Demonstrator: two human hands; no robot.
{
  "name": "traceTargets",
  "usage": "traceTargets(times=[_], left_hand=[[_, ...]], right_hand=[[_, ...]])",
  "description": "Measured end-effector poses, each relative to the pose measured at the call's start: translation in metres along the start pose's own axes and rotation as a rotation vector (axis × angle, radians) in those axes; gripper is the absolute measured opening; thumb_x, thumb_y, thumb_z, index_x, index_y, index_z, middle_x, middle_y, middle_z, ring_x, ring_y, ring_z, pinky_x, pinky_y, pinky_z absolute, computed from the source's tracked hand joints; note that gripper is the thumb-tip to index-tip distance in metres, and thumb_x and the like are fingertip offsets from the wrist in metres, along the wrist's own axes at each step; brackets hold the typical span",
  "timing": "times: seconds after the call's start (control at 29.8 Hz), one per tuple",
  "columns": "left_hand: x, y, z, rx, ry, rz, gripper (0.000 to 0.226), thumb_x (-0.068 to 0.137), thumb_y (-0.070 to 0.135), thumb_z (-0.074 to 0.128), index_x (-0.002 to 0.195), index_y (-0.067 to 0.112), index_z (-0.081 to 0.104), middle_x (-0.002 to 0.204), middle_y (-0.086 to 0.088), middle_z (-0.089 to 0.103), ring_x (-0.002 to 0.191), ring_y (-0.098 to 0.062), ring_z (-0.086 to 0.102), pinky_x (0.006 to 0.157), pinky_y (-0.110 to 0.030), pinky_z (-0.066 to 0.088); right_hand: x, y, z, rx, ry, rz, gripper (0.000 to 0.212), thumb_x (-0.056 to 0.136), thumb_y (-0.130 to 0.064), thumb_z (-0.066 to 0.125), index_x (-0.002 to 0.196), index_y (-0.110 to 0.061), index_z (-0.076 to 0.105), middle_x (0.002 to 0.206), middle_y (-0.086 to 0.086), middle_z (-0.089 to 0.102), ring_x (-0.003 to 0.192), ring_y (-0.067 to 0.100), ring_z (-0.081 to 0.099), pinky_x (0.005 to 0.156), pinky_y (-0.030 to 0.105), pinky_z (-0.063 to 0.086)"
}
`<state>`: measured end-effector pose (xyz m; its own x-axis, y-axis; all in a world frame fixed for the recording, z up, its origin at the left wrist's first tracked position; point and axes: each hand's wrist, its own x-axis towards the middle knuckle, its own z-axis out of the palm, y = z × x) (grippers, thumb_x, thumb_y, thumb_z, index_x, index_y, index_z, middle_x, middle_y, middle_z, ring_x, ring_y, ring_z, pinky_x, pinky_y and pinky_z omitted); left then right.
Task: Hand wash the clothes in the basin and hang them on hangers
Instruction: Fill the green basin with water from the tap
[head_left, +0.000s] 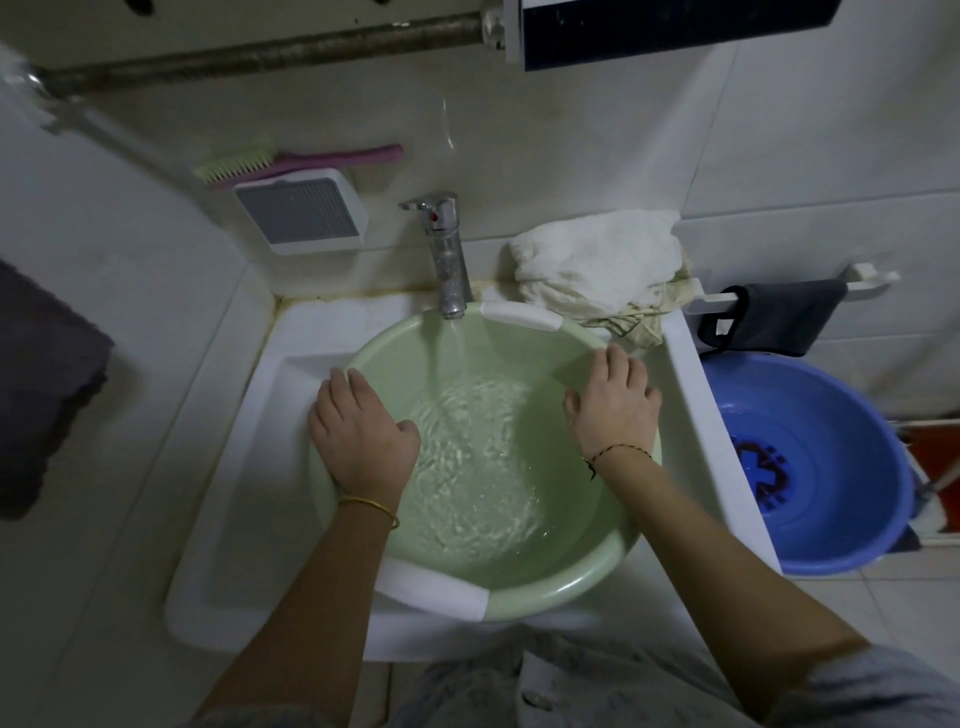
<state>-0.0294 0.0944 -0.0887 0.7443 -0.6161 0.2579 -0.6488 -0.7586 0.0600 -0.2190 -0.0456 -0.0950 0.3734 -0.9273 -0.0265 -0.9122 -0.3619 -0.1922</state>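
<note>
A pale green basin (566, 582) sits in the white sink (228, 519). Water runs from the chrome tap (448, 254) into the basin and ripples over its bottom. My left hand (361, 426) rests on the basin's left rim, fingers over the edge and thumb inside. My right hand (613, 402) rests on the right rim in the same way. A heap of white and pale yellow clothes (597, 265) lies on the sink's back right corner, behind the basin. No clothes are in the water.
A blue basin (831, 540) with a dark pattern stands on the floor at the right. A dark cloth (779, 317) hangs on a wall rail above it. A pink brush (291, 158) and grey soap dish (301, 213) hang on the wall behind. A dark towel (41, 384) hangs left.
</note>
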Motion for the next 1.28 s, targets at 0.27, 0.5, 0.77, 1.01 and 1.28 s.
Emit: traceTargets(times=[0.27, 0.5, 0.77, 1.01, 1.28], left_hand=[[-0.0005, 0.0002, -0.0003, -0.012, 0.018, 0.002, 0.08, 0.052, 0.026, 0.05, 0.123, -0.009, 0.053, 0.129, -0.027, 0.052, 0.117, -0.042, 0.05, 0.098, -0.049, 0.038], [0.0, -0.0007, 0.0003, -0.003, 0.006, 0.005, 0.079, 0.052, 0.026, 0.051, 0.123, -0.009, 0.053, 0.129, -0.027, 0.052, 0.117, -0.042, 0.05, 0.098, -0.05, 0.039], [0.0001, -0.0011, 0.0012, 0.008, -0.008, 0.004, 0.079, 0.052, 0.023, 0.062, 0.124, -0.008, 0.052, 0.13, -0.026, 0.051, 0.118, -0.041, 0.05, 0.099, -0.049, 0.038], [-0.0001, -0.0013, 0.0011, 0.003, 0.016, 0.009, 0.078, 0.052, 0.025, 0.055, 0.122, -0.008, 0.053, 0.128, -0.027, 0.052, 0.116, -0.041, 0.051, 0.097, -0.049, 0.038], [-0.0005, -0.0005, 0.0007, -0.007, 0.021, 0.007, 0.078, 0.053, 0.025, 0.056, 0.123, -0.009, 0.052, 0.129, -0.027, 0.051, 0.117, -0.042, 0.05, 0.099, -0.049, 0.038]], right_hand=[[0.0004, -0.0002, 0.0011, 0.0, 0.007, 0.004, 0.063, 0.094, -0.039, 0.045, 0.144, -0.005, 0.027, 0.151, 0.01, 0.027, 0.134, 0.031, 0.028, 0.098, 0.045, 0.034], [0.0006, -0.0003, 0.0015, -0.004, 0.006, 0.007, 0.064, 0.094, -0.04, 0.044, 0.145, -0.006, 0.025, 0.152, 0.01, 0.026, 0.136, 0.031, 0.027, 0.098, 0.045, 0.034], [0.0007, -0.0001, 0.0018, 0.001, 0.011, 0.005, 0.063, 0.094, -0.039, 0.044, 0.144, -0.005, 0.026, 0.151, 0.01, 0.027, 0.134, 0.031, 0.028, 0.097, 0.044, 0.034], [0.0017, 0.0003, 0.0031, -0.005, 0.008, 0.01, 0.064, 0.094, -0.041, 0.045, 0.144, -0.006, 0.026, 0.15, 0.009, 0.027, 0.134, 0.031, 0.027, 0.097, 0.045, 0.034], [0.0021, 0.0006, 0.0044, 0.0, 0.011, 0.006, 0.063, 0.094, -0.04, 0.044, 0.143, -0.006, 0.028, 0.149, 0.009, 0.029, 0.133, 0.031, 0.029, 0.096, 0.045, 0.034]])
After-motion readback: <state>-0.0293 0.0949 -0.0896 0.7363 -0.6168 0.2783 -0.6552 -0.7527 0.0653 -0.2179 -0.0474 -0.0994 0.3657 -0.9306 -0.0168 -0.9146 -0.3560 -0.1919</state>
